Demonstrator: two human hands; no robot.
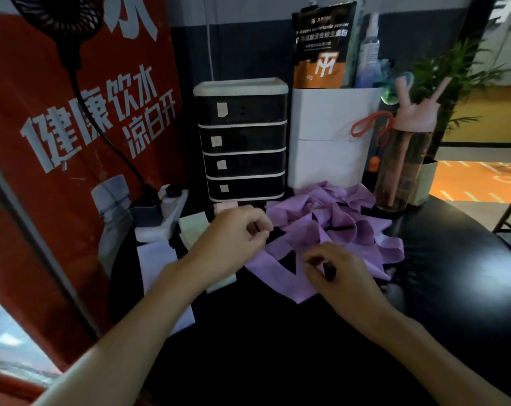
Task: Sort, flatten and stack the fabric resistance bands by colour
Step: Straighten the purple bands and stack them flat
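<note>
Purple bands [321,227]: left hand [236,238] and right hand [339,276] both pinch them, fingers curled.

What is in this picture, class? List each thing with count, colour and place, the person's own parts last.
purple bands: tangled pile, count unclear, purple, table centre-right
pale green bands: flat stack, pale green, left of pile
drawer unit: one, black with white trim, behind the pile
paper bag: one, white, right of the drawers
pouch: one, black and orange, in the bag
water bottle: one, pink lid, right of the bag
fan: one, black, top left
table: one, black, under everything
left hand: one, fingers curled at pile's left edge
right hand: one, fingers curled over pile's near edge
</note>
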